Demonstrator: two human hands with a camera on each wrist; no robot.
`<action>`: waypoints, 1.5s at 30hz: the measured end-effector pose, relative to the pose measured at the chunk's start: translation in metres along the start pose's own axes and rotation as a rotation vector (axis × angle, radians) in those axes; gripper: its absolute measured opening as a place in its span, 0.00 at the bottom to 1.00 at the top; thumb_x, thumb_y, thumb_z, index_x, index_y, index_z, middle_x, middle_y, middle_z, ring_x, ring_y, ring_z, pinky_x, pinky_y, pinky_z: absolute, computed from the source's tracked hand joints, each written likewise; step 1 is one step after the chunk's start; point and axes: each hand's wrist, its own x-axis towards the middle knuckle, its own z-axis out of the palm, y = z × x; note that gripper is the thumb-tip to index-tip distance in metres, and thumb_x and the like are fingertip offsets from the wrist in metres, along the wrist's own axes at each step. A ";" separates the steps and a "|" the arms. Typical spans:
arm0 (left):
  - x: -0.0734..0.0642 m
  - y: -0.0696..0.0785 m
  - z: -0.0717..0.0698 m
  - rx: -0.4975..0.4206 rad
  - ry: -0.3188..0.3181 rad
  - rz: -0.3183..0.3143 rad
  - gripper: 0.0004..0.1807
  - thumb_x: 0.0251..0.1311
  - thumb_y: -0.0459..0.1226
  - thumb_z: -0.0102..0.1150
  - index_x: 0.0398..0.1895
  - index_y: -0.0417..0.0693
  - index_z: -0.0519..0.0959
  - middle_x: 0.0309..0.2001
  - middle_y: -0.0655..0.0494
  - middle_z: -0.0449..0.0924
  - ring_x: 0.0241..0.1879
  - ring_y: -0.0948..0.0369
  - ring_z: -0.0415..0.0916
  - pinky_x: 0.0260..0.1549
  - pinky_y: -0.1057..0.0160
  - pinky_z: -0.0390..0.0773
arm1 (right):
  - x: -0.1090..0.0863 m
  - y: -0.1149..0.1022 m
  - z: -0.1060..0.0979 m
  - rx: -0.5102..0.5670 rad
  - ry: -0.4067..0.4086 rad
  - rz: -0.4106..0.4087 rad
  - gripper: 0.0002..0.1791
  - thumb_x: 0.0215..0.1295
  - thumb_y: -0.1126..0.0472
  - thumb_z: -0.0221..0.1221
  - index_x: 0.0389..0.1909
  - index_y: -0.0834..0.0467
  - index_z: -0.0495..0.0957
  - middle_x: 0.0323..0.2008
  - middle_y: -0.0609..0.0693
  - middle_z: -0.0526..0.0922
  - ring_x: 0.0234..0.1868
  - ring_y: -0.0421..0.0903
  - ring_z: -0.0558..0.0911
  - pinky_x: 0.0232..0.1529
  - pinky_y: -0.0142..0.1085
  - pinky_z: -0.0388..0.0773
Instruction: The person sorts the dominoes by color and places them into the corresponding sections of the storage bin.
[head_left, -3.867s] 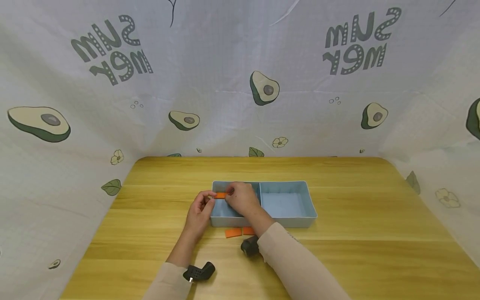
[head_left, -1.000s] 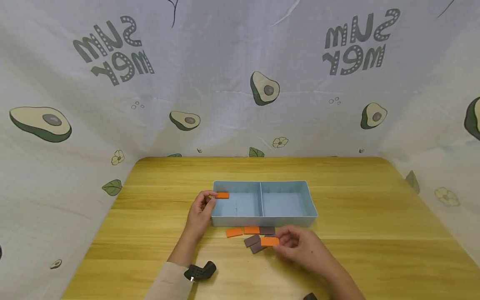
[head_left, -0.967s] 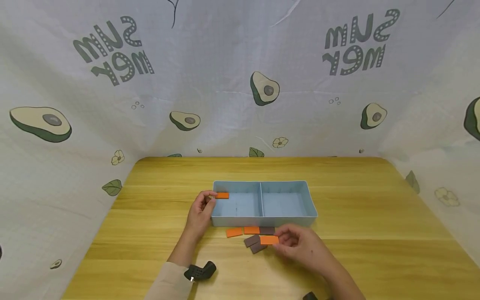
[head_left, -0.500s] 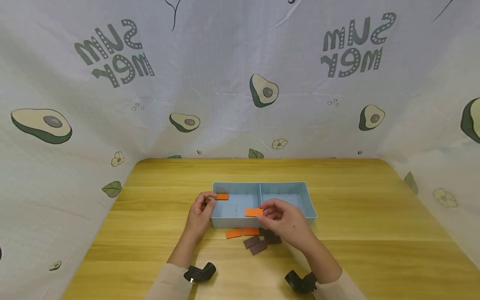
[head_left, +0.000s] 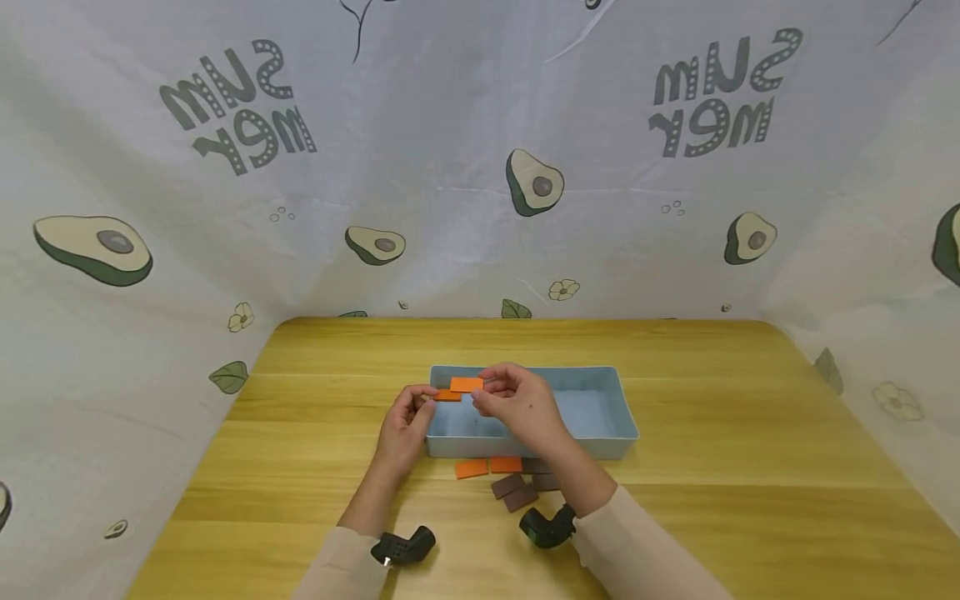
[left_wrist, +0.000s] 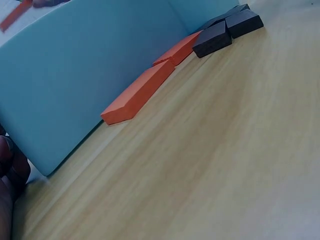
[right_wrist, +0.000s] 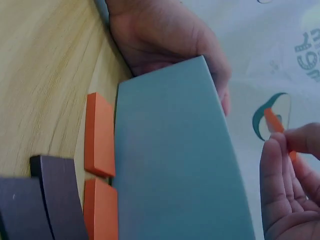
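A light-blue two-compartment box (head_left: pixel 592 448) stands on the wooden table. My left hand (head_left: pixel 402 425) grips its left end wall, fingers over the rim, as the right wrist view shows too. Inside the left compartment, close by those fingertips, is an orange flat block (head_left: pixel 448 396). Above that compartment my right hand (head_left: pixel 525 408) pinches another orange block (head_left: pixel 467 384) by its right end, between thumb and fingers. In the head view the held block slightly overlaps the one in the box; whether they touch I cannot tell.
Two orange blocks (left_wrist: pixel 140 92) lie along the box's front wall. To their right are several dark brown blocks (head_left: pixel 521 497), partly hidden by my right forearm. A patterned white cloth (head_left: pixel 450 192) hangs behind the table.
My right hand has carried the orange block from the pile in front of the box, up and leftward, to above the left compartment. My left hand stays at the box's left end.
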 end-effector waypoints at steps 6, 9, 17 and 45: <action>0.001 -0.001 0.002 -0.021 0.000 -0.008 0.09 0.71 0.33 0.54 0.50 0.45 0.79 0.33 0.57 0.65 0.32 0.63 0.65 0.35 0.69 0.65 | 0.011 0.006 0.014 -0.122 -0.005 0.040 0.14 0.63 0.64 0.68 0.50 0.58 0.82 0.39 0.54 0.83 0.33 0.45 0.87 0.39 0.44 0.86; 0.002 -0.001 0.003 -0.034 -0.004 -0.006 0.09 0.71 0.32 0.54 0.50 0.44 0.79 0.33 0.57 0.65 0.31 0.64 0.64 0.35 0.69 0.64 | 0.015 0.005 0.017 -0.241 -0.020 0.061 0.13 0.63 0.62 0.68 0.49 0.56 0.82 0.38 0.52 0.85 0.31 0.43 0.84 0.34 0.38 0.82; 0.002 -0.003 0.004 -0.053 0.000 0.006 0.08 0.71 0.31 0.54 0.49 0.43 0.79 0.31 0.57 0.67 0.29 0.64 0.64 0.33 0.70 0.64 | 0.032 0.004 0.024 -0.458 -0.123 0.082 0.13 0.60 0.61 0.68 0.46 0.58 0.83 0.31 0.49 0.85 0.26 0.43 0.81 0.29 0.34 0.76; 0.002 -0.002 0.002 -0.037 0.007 0.011 0.09 0.72 0.31 0.53 0.50 0.42 0.79 0.30 0.56 0.66 0.29 0.65 0.64 0.33 0.70 0.64 | 0.049 0.023 0.038 -0.651 -0.068 0.007 0.10 0.57 0.66 0.68 0.41 0.58 0.84 0.32 0.50 0.88 0.30 0.42 0.82 0.32 0.34 0.78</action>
